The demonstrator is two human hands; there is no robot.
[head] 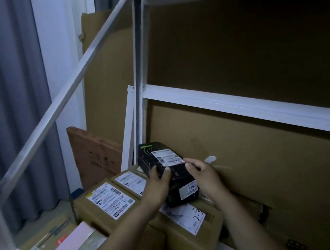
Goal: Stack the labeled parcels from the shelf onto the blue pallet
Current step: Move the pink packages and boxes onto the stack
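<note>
The black parcel (pixel 175 184) is a long, narrow box held in both hands in front of the shelf's lower bay. It lies tilted, with its far end raised toward the shelf upright (pixel 138 84) and its near end low over the stacked cartons. A white shipping label (pixel 166 158) covers the far part of its top face, and a smaller sticker (pixel 190 189) marked 3202 sits near the closer end.

The left grip (pixel 157 185) is clamped on the box's left long side about midway, with the thumb lying across the top face and the fingers wrapped underneath. The right grip (pixel 205 176) is clamped on the opposite long side, with the thumb pressed beside the shipping label and the fingers curled round the far edge. The box lies crosswise between the two palms.

Its near corner hangs at the white sheet of a cardboard parcel (pixel 187 232) with handwriting on it; whether they touch cannot be told. To the left sit two more labeled cartons, one in front (pixel 89 204) and one behind (pixel 121 178).

Behind them a large cardboard sheet (pixel 259 156) fills the bay under the white shelf beam (pixel 244 107). A brown board (pixel 95 154) leans at the shelf's left side, a metal bar (pixel 72 85) slants past it, and a grey curtain (pixel 10 86) hangs at the far left.
</note>
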